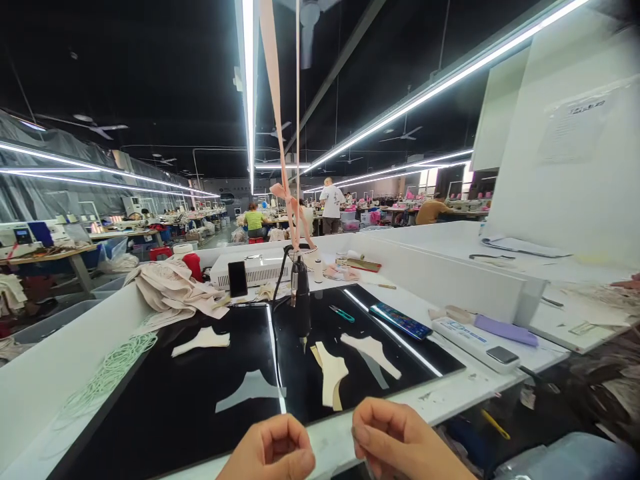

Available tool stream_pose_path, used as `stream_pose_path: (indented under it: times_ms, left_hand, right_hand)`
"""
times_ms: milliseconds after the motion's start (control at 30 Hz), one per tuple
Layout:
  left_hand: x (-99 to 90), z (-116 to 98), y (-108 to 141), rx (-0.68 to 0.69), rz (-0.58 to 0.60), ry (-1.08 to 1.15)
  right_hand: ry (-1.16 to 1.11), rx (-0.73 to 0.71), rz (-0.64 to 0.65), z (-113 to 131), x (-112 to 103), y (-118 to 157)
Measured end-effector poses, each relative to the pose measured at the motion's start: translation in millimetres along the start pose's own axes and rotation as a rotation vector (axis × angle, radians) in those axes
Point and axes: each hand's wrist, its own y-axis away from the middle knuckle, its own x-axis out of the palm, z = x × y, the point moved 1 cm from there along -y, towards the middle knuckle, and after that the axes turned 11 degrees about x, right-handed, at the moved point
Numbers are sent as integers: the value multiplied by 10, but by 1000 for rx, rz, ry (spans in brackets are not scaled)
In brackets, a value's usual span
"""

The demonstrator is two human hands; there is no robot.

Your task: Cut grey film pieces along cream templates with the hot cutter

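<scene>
Grip half-curled, left hand (274,449) and right hand (393,438) apart at table edge (327,437); can't tell if holding.
Cream fabric piece (333,375) lies just beyond, near black board's (145,407) front edge; bare board toward left.

Nearest me on the glossy black board (165,407) lies a stacked pair of cream fabric pieces (335,373), curved and slightly fanned. To their right, I see a flat cream piece (373,349) partly covering a translucent grey strip (376,373); to their left, a translucent grey piece (250,388) lies flat, arched along its upper edge.
</scene>
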Motion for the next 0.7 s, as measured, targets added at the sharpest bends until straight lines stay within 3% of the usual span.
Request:
stream_pose_path:
  times_ms: [100, 333, 467, 700]
  left_hand:
    - [0, -9, 106, -59, -99, 61]
    - [1, -120, 323, -109, -359, 178]
    - [-58, -131, 368, -108, -414, 220]
    - [-213, 129, 306, -108, -452, 303]
  right_hand:
    - [-16, 12, 24, 20, 41, -17]
    - [-13, 138, -78, 42, 85, 35]
    - [-42, 152, -35, -21, 63, -63]
    - [-208, 222, -49, -120, 155, -180]
